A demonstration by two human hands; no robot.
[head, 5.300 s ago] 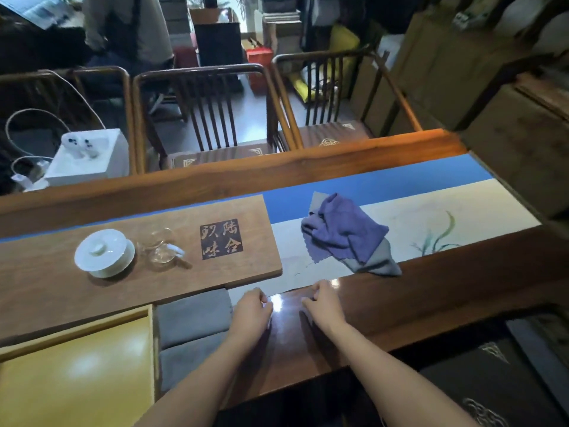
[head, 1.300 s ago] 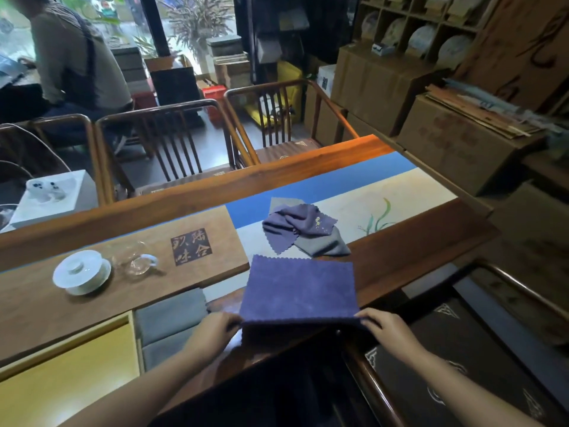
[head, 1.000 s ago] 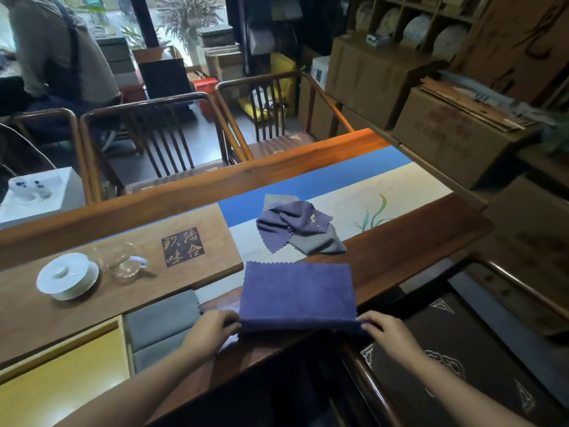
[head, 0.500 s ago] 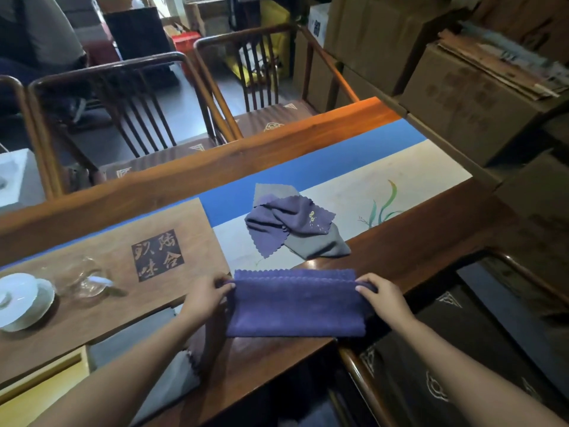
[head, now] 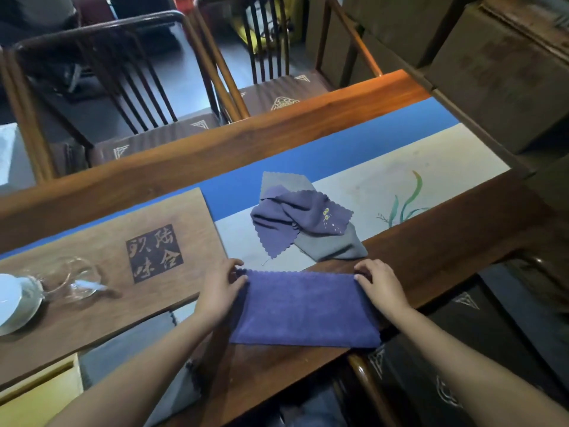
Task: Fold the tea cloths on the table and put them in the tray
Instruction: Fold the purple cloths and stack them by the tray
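Folded purple cloth (head: 304,309) lies flat on the bench (head: 431,257) between 2 hands. Left hand (head: 220,288) and right hand (head: 380,285) each pinch a far corner.

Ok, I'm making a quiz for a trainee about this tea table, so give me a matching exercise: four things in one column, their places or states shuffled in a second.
Things
1. purple cloth
2. crumpled cloths
3. glass pitcher
4. white lidded cup

Places or states
A. cut off by the picture's left edge
B. unfolded heap on the runner
C. folded flat, a hand at each end
D. on the wooden board beside the carved characters

Pairs: 1-C, 2-B, 3-D, 4-A
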